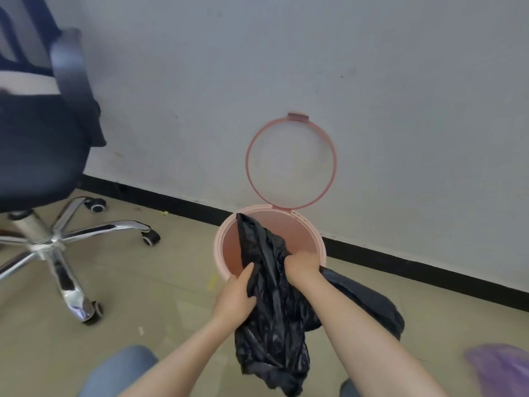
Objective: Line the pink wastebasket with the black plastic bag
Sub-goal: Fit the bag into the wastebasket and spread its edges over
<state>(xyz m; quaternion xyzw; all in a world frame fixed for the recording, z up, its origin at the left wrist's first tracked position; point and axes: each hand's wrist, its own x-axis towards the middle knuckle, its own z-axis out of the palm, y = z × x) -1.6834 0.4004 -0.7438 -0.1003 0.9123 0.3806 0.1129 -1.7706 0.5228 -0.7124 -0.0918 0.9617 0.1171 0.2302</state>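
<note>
Both hands — left hand (235, 299), right hand (303, 267) — gripping black bag (272, 319) over wastebasket (221, 242) rim

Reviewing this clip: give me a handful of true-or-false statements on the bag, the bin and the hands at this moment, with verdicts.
1. Both the left hand and the right hand grip the black plastic bag. True.
2. The bag already lines the pink wastebasket fully. False: it is bunched, with much of it hanging outside the near rim.
3. The hinged ring is flipped up against the wall. True.
4. The office chair stands to the right of the wastebasket. False: it stands to the left.
</note>
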